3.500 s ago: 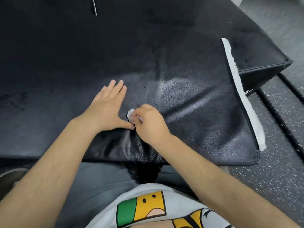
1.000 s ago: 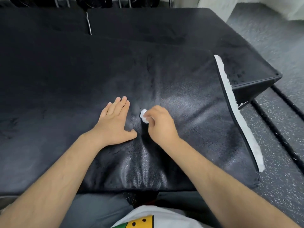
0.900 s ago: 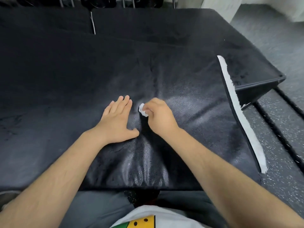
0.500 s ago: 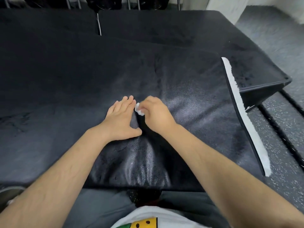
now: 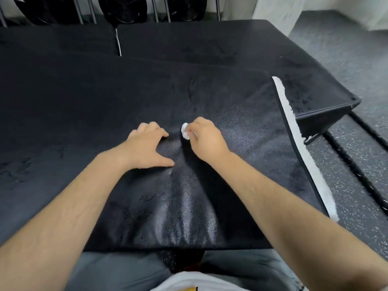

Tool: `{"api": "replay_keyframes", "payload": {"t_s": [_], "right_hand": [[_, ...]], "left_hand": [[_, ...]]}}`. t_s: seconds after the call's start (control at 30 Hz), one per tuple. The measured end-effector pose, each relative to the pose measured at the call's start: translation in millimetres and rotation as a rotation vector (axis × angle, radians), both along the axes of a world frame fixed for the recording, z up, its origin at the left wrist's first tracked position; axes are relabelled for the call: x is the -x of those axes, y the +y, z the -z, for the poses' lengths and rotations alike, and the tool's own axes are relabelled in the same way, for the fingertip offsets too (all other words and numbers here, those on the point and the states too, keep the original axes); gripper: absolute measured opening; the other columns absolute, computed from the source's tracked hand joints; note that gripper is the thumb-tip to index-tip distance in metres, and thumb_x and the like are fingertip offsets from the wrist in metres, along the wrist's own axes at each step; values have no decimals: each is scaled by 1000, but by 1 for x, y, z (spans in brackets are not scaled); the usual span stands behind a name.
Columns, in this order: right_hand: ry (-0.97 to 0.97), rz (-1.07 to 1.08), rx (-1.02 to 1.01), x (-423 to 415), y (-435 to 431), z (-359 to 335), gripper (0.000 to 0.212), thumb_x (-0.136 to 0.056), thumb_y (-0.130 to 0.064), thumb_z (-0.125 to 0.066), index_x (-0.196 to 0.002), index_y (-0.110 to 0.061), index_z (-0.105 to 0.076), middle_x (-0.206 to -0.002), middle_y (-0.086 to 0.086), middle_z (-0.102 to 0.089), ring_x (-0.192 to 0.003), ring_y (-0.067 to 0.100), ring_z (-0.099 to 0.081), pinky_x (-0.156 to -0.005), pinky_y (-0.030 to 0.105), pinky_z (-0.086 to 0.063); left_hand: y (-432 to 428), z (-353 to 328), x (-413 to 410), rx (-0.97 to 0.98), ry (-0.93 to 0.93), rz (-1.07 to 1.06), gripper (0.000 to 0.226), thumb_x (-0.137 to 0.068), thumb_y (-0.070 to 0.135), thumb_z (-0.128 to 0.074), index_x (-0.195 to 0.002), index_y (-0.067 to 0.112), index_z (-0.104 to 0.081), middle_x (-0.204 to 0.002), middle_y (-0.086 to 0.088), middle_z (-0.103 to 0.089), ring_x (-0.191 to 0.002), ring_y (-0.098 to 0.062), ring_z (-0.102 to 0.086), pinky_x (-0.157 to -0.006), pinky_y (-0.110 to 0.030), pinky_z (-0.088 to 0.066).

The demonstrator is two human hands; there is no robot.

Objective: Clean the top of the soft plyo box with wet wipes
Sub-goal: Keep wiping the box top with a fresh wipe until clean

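Soft plyo box (image 5: 84, 106): the black, creased top fills most of the view, with a white strip (image 5: 302, 148) running along the box's right edge. Just left of the box top's centre the left grip (image 5: 144, 148) rests with its thumb spread and its fingers curled under, clasping nothing. Just right of the centre the right grip (image 5: 205, 141) is pinched on a small wadded wet wipe (image 5: 185, 131), held down against the box top.
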State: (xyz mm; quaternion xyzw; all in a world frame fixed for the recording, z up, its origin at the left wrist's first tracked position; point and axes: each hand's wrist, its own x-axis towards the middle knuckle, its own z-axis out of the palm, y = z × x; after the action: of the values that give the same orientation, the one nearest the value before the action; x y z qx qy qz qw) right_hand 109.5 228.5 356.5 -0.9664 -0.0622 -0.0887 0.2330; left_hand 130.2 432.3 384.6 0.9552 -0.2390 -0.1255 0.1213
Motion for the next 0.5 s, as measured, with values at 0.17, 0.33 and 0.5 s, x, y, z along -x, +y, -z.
{"api": "replay_keyframes", "payload": {"t_s": [0.17,0.33,0.5], "right_hand": [[39,-22,162,5,18,-3,22,-83,2,-52,-83,-19,-58,-91,1,-45,-81,24,-42,-63,36,-38],[10,91,64,-15,-17,-1,22,-90,3,-53,-93,-13,-68,-100,7,-56,-90,29,-49,-73,42,-48],[12,33,140,-9,9,3,26,-84,5,-53,-83,-21,-56,-93,-2,-49,-86,23,-41,-67,34,-36]], "left_hand": [[-3,-1,-18,166,84,-29,103,-64,58,-85,-148,25,-35,-149,12,-28,-139,-14,-29,-109,-30,-26],[1,9,-20,239,97,-41,106,-65,56,-86,-151,26,-32,-160,11,-21,-150,-6,-9,-117,-30,-15],[3,15,-23,246,124,-59,108,-62,58,-86,-151,29,-31,-160,11,-20,-151,-6,-6,-118,-33,-16]]}}
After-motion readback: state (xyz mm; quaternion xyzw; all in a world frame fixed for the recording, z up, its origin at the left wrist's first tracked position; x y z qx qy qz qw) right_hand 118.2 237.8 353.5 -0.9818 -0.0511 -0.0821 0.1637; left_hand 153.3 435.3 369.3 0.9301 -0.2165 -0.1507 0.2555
